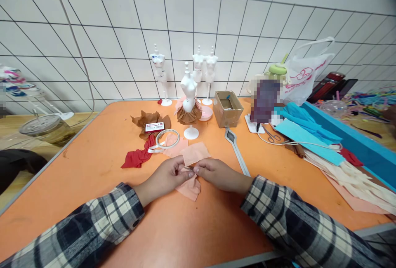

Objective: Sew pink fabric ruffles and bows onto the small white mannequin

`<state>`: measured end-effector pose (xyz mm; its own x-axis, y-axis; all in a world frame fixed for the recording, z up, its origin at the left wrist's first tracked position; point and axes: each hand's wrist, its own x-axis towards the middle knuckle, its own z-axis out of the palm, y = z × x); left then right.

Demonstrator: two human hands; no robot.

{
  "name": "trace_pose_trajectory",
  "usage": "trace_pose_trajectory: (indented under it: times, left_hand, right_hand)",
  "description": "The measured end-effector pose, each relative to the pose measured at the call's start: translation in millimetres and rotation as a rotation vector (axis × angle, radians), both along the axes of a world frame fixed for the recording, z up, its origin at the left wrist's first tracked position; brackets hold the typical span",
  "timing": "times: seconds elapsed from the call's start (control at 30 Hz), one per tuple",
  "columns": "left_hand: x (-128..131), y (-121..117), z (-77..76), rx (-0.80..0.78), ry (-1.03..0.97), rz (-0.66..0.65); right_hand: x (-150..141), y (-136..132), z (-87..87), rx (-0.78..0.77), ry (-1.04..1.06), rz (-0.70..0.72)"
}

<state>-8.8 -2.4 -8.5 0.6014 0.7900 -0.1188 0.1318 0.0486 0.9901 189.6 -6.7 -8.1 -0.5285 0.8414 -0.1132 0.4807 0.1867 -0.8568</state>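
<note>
Head view: your left hand (168, 175) and right hand (221, 174) meet above the orange table (148, 222), fingertips of both pinched on the gathered middle of the peach fabric (195, 153). Beyond it stands the mannequin (188, 84) wearing ruffled brown material (189, 115); white tape roll (167, 139) lies left.

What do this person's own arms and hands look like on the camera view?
Both arms wear long plaid sleeves in black, dark blue-grey and off-white, cuffed at the wrist. The left hand and right hand are bare, with no gloves.
</note>
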Motion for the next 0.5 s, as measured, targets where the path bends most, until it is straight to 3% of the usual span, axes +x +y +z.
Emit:
trace_pose_trajectory:
  times: [0.3, 0.5]
  left_hand:
    - [1.8, -2.0, 1.8, -0.005, -0.007, -0.046]
    - [-4.5, 2.0, -6.8, 0.098, 0.119, -0.002]
  right_hand:
    - [1.1, 1.1, -2.4, 0.059, -0.019, 0.062]
    - [12.0, 1.4, 12.9, 0.033, 0.026, 0.094]
